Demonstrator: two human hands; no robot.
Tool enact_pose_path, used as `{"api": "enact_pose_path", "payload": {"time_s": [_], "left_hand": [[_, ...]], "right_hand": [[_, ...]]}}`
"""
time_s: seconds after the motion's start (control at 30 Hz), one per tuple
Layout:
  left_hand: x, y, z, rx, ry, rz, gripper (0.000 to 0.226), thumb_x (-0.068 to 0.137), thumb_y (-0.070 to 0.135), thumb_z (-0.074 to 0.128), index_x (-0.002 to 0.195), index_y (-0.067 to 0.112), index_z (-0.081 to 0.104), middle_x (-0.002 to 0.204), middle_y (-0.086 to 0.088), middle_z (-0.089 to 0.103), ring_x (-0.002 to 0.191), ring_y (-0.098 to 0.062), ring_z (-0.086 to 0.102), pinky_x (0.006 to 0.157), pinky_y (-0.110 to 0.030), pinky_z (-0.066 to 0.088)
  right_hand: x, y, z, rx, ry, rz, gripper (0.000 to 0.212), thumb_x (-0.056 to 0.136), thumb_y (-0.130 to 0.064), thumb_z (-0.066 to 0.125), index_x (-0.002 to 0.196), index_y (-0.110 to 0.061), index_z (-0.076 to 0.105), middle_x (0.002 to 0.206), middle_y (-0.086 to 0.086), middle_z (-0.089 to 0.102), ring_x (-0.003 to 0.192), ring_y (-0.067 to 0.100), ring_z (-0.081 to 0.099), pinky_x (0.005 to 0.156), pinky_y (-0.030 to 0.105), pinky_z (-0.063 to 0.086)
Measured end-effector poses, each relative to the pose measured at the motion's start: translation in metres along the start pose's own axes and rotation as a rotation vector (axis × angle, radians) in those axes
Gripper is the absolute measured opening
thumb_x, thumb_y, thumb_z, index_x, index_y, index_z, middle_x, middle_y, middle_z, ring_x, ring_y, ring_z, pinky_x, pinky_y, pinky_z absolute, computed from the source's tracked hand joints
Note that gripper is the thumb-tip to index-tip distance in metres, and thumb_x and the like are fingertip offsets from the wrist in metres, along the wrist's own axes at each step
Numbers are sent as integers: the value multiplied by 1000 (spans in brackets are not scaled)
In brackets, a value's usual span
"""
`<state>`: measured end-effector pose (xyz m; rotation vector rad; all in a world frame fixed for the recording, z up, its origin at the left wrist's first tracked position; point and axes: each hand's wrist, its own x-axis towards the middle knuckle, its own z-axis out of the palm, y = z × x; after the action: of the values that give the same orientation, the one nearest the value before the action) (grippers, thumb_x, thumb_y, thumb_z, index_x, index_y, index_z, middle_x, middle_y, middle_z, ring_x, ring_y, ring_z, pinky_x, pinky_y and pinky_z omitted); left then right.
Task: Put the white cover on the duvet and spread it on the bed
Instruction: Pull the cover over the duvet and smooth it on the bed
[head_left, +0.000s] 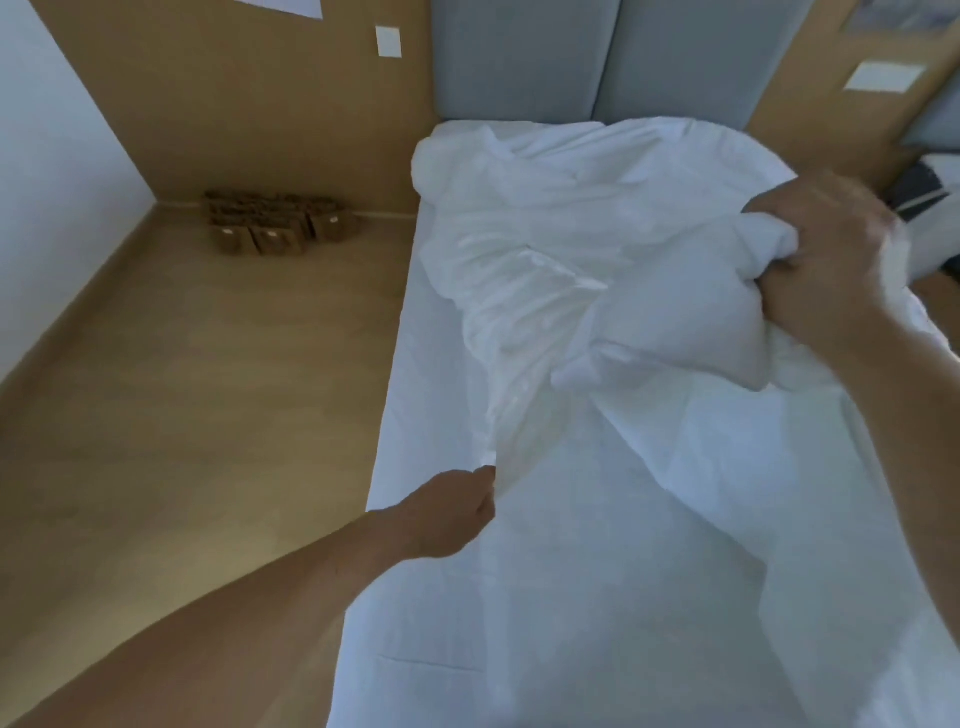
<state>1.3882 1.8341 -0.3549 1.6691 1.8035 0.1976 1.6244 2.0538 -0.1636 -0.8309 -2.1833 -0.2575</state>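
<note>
Here the left hand pinches the cover near the left edge of the bed; the right hand clutches a bunched duvet corner: draw them apart steadily.

Two hands, one duvet, one bed

The floor is light brown wood. On the left is a white wall. It meets a tan wooden wall in the corner. A pile of brown paper bags sits on the floor, right against the tan wall. A small white square is high up on that wall. Behind the bed is a soft grey headboard made of two panels. Another white square is on the wood to its right. The light is soft and a bit blue.
</note>
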Motion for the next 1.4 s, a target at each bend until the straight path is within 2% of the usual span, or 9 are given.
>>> {"api": "enact_pose_path", "payload": {"time_s": [0.2,0.33,0.5,0.6,0.73,0.93,1.1,1.23,1.4], "left_hand": [[-77,-16,21,121,-137,-49,16,104,20,32,88,17,32,68,1,41,56,-12,36,50,-26,26],[-122,-31,32,122,-153,-97,26,100,15,33,77,26,29,70,-4,49,54,-15,37,52,-32,31],[-167,-10,49,233,-280,-152,13,96,3,33,94,12,43,97,-10,63,75,-23,46,73,-34,41],[-155,-17,64,184,-245,-168,17,104,16,33,109,9,47,74,-1,46,64,-21,43,64,-40,41],[-137,-41,82,80,-185,-276,43,105,22,33,144,3,25,74,0,46,65,-19,45,53,-32,31],[-99,-61,93,86,-227,-425,29,99,25,41,124,12,45,83,0,45,77,-23,50,55,-29,33],[-55,-85,122,-71,-321,-598,51,90,38,63,133,13,52,130,-4,50,115,-26,52,96,-38,49],[-28,-110,150,-386,33,-759,71,91,34,63,150,13,29,147,-8,43,128,-28,49,104,-38,43],[-2,-110,176,-313,-6,-633,51,93,37,62,141,23,50,135,3,55,120,-23,55,92,-32,46]], "right_hand": [[-151,-99,53,-86,-958,201,31,79,-23,62,109,-28,63,108,0,63,108,28,60,72,31,38],[-246,-140,61,-80,-1249,291,41,84,-20,53,123,-30,57,120,-3,62,112,24,59,82,33,48],[-198,-131,25,-52,-861,522,30,83,-20,56,112,-28,60,115,3,65,105,31,60,77,35,44],[-185,-137,18,33,-529,621,39,79,-28,65,118,-27,57,118,4,60,108,33,60,81,39,43],[-259,-172,60,-41,-1222,488,47,80,-39,63,121,-22,49,119,7,56,110,32,60,80,36,45],[-271,-165,103,92,-1248,495,52,78,-51,62,118,-22,44,113,1,64,106,28,63,71,32,43],[-295,-149,144,73,-1338,170,86,80,-59,65,148,-25,24,131,4,58,119,27,57,90,35,45],[-330,-146,174,145,-1185,-317,109,70,-33,83,155,-36,15,155,7,35,123,29,52,86,40,52],[-330,-150,193,236,-1399,-490,54,95,-36,32,149,-39,30,126,5,52,114,28,53,87,37,45]]}}
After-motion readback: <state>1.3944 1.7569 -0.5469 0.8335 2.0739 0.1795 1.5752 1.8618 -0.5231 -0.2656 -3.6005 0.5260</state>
